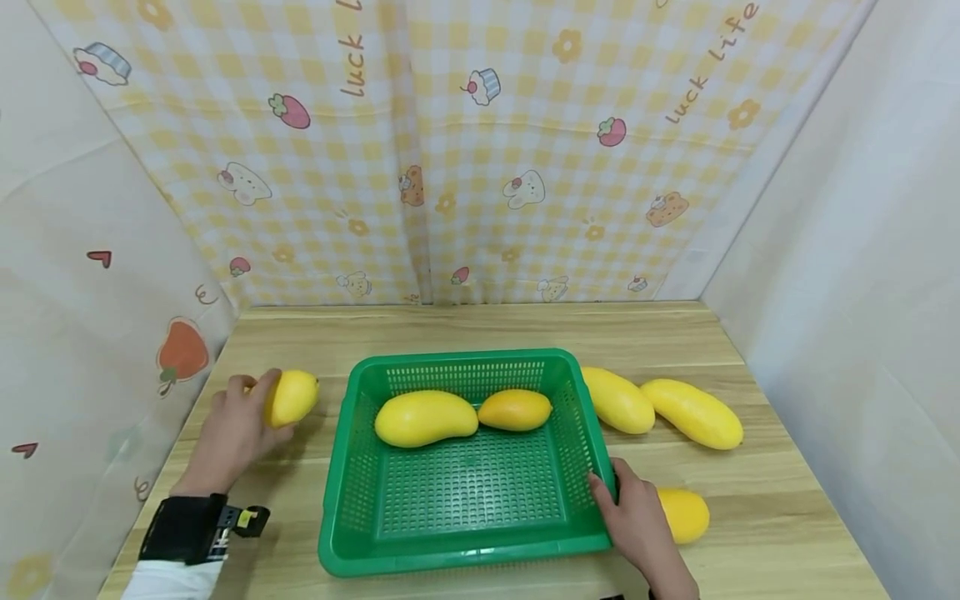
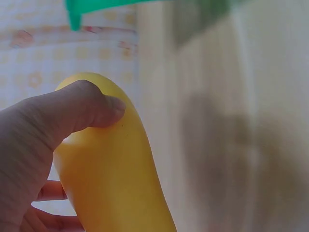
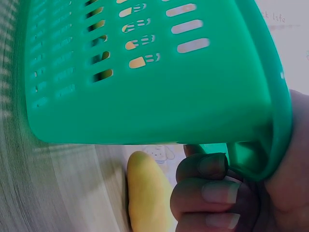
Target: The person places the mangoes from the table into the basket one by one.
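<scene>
Gripping a yellow mango-like fruit (image 1: 294, 398) to the left of the green basket (image 1: 471, 552), the person's left hand (image 1: 238, 429) has its thumb laid across the skin. The right hand (image 1: 641, 521) grasps the basket's right rim, fingers curled under the lip. A large curved fruit (image 1: 426, 419) and a smaller orange-tinted fruit (image 1: 515, 410) lie end to end inside, toward the far wall; three further fruits (image 1: 693, 414) lie right of it on the tabletop (image 1: 787, 517). Recommendation: steady the rim, carry the held piece well above the left wall, and lower rather than drop it.
</scene>
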Demonstrator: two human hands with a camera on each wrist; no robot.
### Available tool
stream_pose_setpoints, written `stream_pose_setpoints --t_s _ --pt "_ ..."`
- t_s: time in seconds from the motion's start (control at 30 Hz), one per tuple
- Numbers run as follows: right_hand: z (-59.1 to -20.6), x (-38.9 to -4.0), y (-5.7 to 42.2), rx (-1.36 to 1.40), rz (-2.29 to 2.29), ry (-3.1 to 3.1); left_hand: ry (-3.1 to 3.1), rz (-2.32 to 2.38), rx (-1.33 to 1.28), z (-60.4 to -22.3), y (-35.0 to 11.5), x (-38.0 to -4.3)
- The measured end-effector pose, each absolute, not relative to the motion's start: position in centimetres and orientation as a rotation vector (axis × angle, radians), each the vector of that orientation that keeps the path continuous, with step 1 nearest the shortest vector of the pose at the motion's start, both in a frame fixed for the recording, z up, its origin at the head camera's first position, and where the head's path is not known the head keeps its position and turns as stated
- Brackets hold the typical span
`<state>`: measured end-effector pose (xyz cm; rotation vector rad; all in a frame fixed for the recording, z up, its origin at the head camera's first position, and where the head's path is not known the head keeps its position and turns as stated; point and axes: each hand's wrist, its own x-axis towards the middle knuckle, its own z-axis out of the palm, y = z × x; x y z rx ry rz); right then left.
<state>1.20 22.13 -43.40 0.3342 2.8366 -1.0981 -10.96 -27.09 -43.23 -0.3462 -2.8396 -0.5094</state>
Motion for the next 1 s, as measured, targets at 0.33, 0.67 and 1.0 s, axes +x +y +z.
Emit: stream_pose_setpoints --t_s 0.33,0.67,1.0 --pt "-43.4 1.1 21.9 0.326 -1.113 2.836 -2.707 -0.472 -0.400 -39.4 -25.1 -10.9" --pt "-43.1 1.3 22.1 0.339 -1.112 2.835 -2.523 -0.347 -0.588 -36.9 -21.4 -10.7" --pt "-43.1 1.3 22.0 0.352 -1.095 2.839 -2.498 -0.378 -0.725 -35.6 -17.4 -10.6"
